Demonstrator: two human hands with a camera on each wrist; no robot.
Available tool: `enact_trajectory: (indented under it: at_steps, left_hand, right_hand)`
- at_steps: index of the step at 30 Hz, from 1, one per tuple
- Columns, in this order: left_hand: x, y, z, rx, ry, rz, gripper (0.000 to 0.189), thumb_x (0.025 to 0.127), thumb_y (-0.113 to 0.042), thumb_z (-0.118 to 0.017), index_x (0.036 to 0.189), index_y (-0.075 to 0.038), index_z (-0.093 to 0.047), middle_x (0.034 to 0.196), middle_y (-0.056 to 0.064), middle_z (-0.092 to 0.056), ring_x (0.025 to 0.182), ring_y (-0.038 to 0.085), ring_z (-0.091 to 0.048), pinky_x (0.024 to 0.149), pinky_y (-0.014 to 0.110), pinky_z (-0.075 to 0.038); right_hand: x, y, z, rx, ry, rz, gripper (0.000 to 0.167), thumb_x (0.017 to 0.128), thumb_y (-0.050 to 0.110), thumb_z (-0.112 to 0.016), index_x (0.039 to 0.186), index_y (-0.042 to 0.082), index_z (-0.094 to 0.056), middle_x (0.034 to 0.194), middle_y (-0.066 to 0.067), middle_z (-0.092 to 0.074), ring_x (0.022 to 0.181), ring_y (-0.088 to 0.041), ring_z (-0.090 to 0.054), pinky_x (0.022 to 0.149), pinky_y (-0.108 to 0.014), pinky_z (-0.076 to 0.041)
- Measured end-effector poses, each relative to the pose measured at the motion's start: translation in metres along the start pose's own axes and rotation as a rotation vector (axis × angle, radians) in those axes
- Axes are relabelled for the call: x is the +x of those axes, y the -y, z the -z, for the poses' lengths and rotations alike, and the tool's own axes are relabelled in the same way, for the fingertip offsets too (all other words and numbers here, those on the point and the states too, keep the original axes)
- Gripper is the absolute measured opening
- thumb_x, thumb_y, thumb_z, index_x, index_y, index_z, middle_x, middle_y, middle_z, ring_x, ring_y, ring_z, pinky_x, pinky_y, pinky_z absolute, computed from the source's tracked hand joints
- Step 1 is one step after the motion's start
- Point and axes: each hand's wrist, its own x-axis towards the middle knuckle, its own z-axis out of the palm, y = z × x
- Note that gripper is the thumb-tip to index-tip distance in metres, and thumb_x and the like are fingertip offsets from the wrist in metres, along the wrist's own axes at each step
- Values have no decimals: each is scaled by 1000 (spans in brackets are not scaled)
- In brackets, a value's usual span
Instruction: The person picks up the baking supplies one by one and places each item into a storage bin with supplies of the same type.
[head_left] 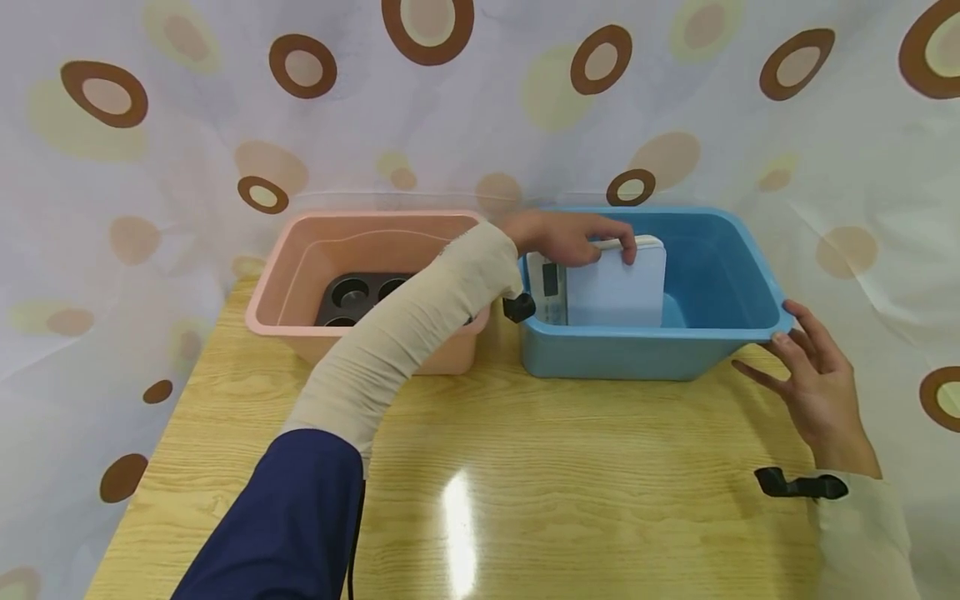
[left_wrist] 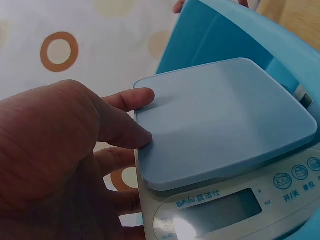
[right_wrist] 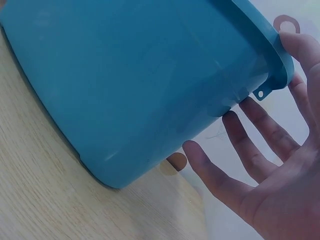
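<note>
A white kitchen scale (head_left: 615,287) with a flat square plate and a small display stands tilted on edge inside the blue bin (head_left: 607,354). My left hand (head_left: 566,237) grips the scale's upper edge. In the left wrist view, the thumb (left_wrist: 132,132) presses on the plate side and other fingers go behind the scale. At the bin's right end, my right hand (head_left: 821,392) touches the rim corner with spread, fairly straight fingers. The right wrist view has its fingertips (right_wrist: 192,148) against or close to the bin's outer wall; contact of each finger is hard to tell.
Left of the blue bin stands a pink bin (head_left: 300,275) with a dark muffin pan (head_left: 348,296) in it, partly hidden by my left sleeve. Both bins sit on a wooden table (head_left: 555,467) against a patterned cloth (head_left: 495,117).
</note>
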Motion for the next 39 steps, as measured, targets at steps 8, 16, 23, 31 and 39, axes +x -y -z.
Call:
enact_trajectory:
  at_steps: [8, 16, 23, 31, 39]
  left_hand:
    - [7, 7, -7, -6, 27, 9, 53, 104, 6, -31, 146, -15, -56, 170, 4, -40, 148, 20, -36, 107, 29, -36]
    - [4, 7, -7, -20, -84, -9, 44, 113, -9, -47, 157, -17, -53, 174, 3, -40, 166, 23, -31, 132, 33, -33]
    - [-1, 7, -5, -34, -150, -27, 44, 114, -18, -55, 157, -17, -55, 169, 7, -47, 159, 25, -42, 123, 33, -45]
    - [-13, 10, -9, -94, -158, -82, 50, 115, -33, -54, 163, -17, -51, 166, 6, -56, 155, 20, -50, 121, 32, -47]
    - [-29, 16, -15, -199, -180, -39, 50, 116, -37, -51, 163, -20, -51, 168, 9, -52, 145, 26, -60, 107, 37, -57]
  right_hand:
    - [0, 0, 1, 10, 6, -5, 58, 113, -4, -49, 167, 13, -43, 146, 2, -64, 117, -9, -76, 78, -34, -69]
    - [1, 1, -1, 8, 8, 8, 58, 112, -4, -49, 167, 13, -43, 146, 2, -65, 117, -9, -76, 78, -33, -69]
    - [-1, 0, -1, 1, -12, -4, 58, 112, -4, -50, 167, 14, -44, 144, 3, -65, 115, -8, -76, 77, -32, -68]
    - [-3, -2, -2, 31, -19, -14, 58, 113, -4, -49, 168, 15, -43, 142, 1, -65, 113, -9, -78, 77, -33, -69]
    - [-2, -3, -1, 28, 5, 4, 58, 113, -4, -48, 168, 13, -42, 144, 1, -65, 116, -9, -77, 79, -32, -68]
